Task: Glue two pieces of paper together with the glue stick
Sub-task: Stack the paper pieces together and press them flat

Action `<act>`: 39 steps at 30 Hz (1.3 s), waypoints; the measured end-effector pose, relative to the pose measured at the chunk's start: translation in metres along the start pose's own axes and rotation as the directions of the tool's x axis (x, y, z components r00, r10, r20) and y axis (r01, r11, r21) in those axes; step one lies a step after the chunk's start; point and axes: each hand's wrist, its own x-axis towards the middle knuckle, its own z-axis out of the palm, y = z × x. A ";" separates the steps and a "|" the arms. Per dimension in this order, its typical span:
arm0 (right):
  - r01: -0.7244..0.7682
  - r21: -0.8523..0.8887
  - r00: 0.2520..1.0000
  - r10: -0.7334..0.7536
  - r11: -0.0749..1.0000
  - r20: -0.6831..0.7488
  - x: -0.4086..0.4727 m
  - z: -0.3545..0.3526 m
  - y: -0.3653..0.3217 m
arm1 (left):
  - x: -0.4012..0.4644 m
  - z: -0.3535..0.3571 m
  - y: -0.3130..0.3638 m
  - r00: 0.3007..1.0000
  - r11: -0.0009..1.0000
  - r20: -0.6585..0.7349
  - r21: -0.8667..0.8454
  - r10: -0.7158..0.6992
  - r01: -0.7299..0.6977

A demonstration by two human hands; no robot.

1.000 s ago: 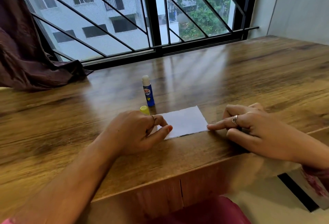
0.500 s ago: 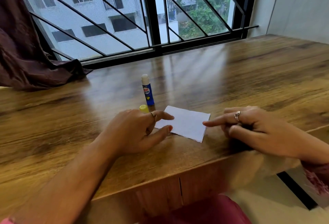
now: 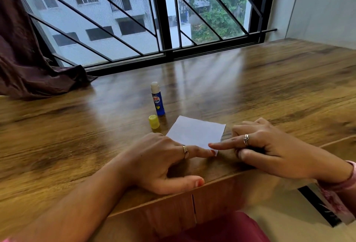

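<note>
Two forefingers — left hand (image 3: pixel 154 163), right hand (image 3: pixel 269 145) — on paper (image 3: pixel 194 131)

Both hands, left (image 3: pixel 159 157) and right (image 3: pixel 269 149), lie palm-down, index fingers extended, tips nearly touching.

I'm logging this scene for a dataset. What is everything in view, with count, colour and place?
paper: one visible sheet, white, on the table near its front edge
glue stick: one, blue, uncapped, upright behind the paper
cap: one, yellow, upright beside the glue stick
table: one, brown wood, under everything
curtain: one, dark maroon, far left
window: one, black bars, behind the table
left hand: one, ringed, forefinger on the paper's near corner
right hand: one, ringed, forefinger on the same corner
</note>
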 end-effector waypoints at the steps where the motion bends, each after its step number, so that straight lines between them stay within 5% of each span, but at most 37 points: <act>1: -0.007 0.000 1.000 0.007 1.000 0.009 0.000 0.000 0.000 | 0.000 0.000 0.000 1.000 1.000 0.003 0.003 -0.001 0.001; 22: -0.206 -0.153 0.979 0.201 0.967 -0.046 0.009 -0.003 0.012 | 0.001 0.003 0.000 0.997 0.990 -0.025 -0.120 -0.078 0.074; 39: -0.275 -0.077 0.956 0.264 0.958 -0.130 0.014 -0.008 0.039 | -0.001 0.004 -0.002 0.996 0.983 -0.016 -0.167 -0.086 0.083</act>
